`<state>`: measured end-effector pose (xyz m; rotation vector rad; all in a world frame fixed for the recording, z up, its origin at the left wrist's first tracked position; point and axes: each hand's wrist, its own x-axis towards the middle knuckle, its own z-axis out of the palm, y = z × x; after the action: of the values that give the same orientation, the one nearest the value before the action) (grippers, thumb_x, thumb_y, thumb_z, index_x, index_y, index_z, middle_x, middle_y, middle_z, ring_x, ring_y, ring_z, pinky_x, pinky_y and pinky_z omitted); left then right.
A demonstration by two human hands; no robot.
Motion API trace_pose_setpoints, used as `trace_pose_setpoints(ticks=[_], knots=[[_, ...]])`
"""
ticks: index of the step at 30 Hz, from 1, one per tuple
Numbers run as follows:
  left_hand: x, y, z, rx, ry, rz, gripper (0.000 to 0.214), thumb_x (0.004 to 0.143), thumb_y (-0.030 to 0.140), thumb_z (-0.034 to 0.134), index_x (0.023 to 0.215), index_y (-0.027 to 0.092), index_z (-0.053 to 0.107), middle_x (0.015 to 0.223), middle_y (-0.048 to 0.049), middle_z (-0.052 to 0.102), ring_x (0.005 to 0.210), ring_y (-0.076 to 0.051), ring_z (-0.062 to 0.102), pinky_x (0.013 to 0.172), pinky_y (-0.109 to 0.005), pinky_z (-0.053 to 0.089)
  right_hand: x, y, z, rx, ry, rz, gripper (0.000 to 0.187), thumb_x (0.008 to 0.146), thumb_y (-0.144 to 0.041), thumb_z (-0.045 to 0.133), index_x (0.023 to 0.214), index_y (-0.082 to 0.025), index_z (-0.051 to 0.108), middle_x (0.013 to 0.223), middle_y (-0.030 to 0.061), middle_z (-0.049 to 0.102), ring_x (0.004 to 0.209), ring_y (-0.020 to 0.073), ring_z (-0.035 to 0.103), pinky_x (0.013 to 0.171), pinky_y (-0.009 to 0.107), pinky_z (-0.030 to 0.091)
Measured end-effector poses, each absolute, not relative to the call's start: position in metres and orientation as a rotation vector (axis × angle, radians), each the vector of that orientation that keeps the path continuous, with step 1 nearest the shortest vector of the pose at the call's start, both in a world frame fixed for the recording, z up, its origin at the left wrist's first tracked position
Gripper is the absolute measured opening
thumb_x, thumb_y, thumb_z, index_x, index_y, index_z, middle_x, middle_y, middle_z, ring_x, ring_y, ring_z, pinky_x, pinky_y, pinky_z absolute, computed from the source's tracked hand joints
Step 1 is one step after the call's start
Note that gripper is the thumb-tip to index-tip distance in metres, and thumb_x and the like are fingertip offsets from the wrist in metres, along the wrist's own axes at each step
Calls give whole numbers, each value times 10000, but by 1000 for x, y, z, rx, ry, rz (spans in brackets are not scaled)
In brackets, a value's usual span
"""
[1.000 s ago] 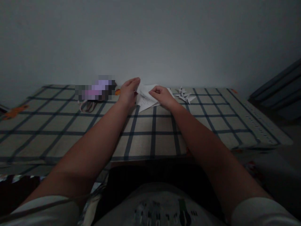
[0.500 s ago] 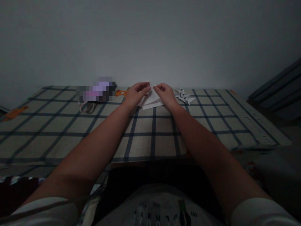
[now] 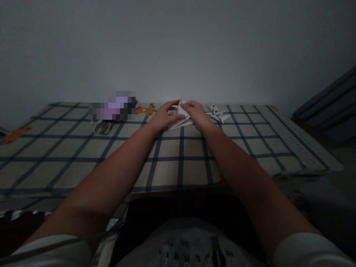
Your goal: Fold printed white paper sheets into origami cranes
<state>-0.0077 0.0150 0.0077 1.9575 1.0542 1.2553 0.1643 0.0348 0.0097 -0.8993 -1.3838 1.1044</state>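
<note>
A folded white sheet of paper (image 3: pixel 180 115) lies at the far middle of a checked cloth-covered surface (image 3: pixel 178 155). My left hand (image 3: pixel 164 116) pinches the paper's left side, fingers bent round its upper flap. My right hand (image 3: pixel 196 113) pinches the right side, fingertips meeting the left hand's at a raised point of the paper. Both arms stretch forward from my lap.
A small pile of folded white paper shapes (image 3: pixel 218 112) sits just right of my hands. A blurred purple object (image 3: pixel 112 107) with a looped cord (image 3: pixel 101 127) lies at far left. An orange print (image 3: pixel 144 109) marks the cloth. A dark slatted thing (image 3: pixel 330 107) stands at right.
The paper has been folded from a wider flat sheet into a narrower shape with a raised point. Both hands have closed in towards each other over it.
</note>
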Motion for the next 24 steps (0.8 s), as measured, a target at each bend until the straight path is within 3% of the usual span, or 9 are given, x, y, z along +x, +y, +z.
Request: trace_pose_setpoints(ticks=[3,8,12,16,24], knots=[[-6,16,6,1967,1011,1187,906,625,390,883,1447,194,556,1474,-167,570,1241,-302,600,1056,-476,488,162,30,13,-846,-1370,1198,424,734,-562,769,743,-216,524,711,-36,541,664,116,507,614,256,393],[-4,16,6,1763,927,1319,683,693,338,800,1334,176,627,1301,-127,683,1130,-262,658,1052,-451,491,161,28,14,-809,-1364,1246,509,744,-675,734,773,-238,474,710,-44,502,643,112,488,596,254,404],[-3,17,11,1591,953,1452,451,715,305,712,1145,174,682,1172,-88,731,1086,-249,678,999,-402,525,162,35,10,-825,-1329,1216,462,776,-615,733,766,-235,472,702,-48,499,644,105,493,619,252,417],[-5,22,15,1393,969,1600,440,700,261,656,1138,215,660,1184,-62,735,1113,-234,680,944,-343,549,164,39,8,-863,-1292,1201,384,803,-536,732,787,-226,505,710,-43,531,651,107,521,631,253,425],[-10,36,7,1160,1092,1605,145,729,314,654,810,229,569,835,-31,699,839,-229,706,773,-356,580,164,33,13,-912,-1270,1227,285,831,-419,716,789,-211,526,697,-39,548,667,108,560,624,247,449]])
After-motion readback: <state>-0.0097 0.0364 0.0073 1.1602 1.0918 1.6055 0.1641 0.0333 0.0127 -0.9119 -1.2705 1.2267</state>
